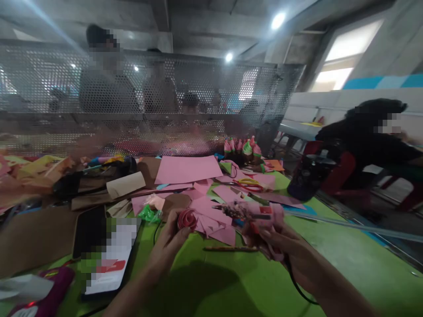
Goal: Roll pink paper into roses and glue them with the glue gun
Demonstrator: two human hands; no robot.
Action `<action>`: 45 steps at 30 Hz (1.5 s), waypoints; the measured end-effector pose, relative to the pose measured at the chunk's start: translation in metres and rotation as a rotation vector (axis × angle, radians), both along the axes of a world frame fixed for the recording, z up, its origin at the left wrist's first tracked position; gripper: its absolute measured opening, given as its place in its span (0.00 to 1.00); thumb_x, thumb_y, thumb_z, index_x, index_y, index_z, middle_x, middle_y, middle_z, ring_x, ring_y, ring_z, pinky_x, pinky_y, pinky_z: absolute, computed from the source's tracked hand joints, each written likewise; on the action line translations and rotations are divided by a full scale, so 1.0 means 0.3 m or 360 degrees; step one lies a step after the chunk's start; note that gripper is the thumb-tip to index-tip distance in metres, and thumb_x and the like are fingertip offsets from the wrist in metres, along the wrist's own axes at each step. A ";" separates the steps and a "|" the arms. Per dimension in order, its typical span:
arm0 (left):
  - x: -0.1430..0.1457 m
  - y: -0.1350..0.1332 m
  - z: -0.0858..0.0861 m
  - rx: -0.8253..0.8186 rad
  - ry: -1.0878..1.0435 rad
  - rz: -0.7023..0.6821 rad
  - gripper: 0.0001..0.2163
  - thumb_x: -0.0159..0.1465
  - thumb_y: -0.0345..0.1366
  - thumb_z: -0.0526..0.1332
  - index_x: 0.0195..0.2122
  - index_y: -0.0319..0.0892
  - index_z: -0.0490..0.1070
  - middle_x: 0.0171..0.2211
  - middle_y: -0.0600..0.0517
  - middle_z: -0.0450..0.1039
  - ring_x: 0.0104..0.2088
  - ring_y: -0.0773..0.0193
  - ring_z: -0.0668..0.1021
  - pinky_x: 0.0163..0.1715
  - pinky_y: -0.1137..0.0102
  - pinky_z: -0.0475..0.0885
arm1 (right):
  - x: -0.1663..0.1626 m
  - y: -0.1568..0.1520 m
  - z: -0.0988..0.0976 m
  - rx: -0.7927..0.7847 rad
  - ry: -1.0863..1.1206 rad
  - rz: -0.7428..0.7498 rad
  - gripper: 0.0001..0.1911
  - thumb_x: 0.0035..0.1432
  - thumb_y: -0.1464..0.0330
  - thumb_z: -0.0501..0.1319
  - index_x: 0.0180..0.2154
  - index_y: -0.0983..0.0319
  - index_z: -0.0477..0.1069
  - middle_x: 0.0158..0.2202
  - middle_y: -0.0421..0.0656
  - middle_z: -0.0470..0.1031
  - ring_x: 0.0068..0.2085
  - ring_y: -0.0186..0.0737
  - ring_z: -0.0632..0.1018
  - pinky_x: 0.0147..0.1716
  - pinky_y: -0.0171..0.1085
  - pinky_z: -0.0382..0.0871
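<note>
My left hand (170, 240) is closed round a small rolled pink paper rose (187, 219), held just above the green table (330, 255). My right hand (280, 246) grips a pink glue gun (254, 212) whose nozzle points left toward the rose. A dark cord (297, 286) runs down from the gun past my wrist. Loose pink paper pieces (214, 215) lie under and behind both hands. A thin brown stick (231, 249) lies on the table between my hands.
A phone (109, 255) lies at front left beside brown card (36, 233). A large pink sheet (188, 169), scissors (247, 184), finished paper flowers (243, 147) and a dark bottle (309, 176) stand further back. A mesh screen (148, 97) with people behind it; another person sits at right.
</note>
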State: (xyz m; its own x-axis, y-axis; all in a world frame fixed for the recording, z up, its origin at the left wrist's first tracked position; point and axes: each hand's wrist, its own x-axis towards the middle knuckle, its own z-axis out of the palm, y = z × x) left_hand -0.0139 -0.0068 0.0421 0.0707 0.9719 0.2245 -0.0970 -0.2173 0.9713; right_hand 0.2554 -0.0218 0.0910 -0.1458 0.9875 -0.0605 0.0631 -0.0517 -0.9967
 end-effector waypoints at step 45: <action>-0.011 -0.006 0.021 -0.0037 0.0268 0.0003 0.13 0.63 0.49 0.60 0.42 0.46 0.70 0.37 0.53 0.72 0.40 0.58 0.71 0.41 0.68 0.65 | -0.136 -0.021 0.092 0.0154 -0.0441 0.0339 0.15 0.55 0.54 0.65 0.39 0.56 0.79 0.40 0.42 0.81 0.45 0.52 0.78 0.45 0.45 0.72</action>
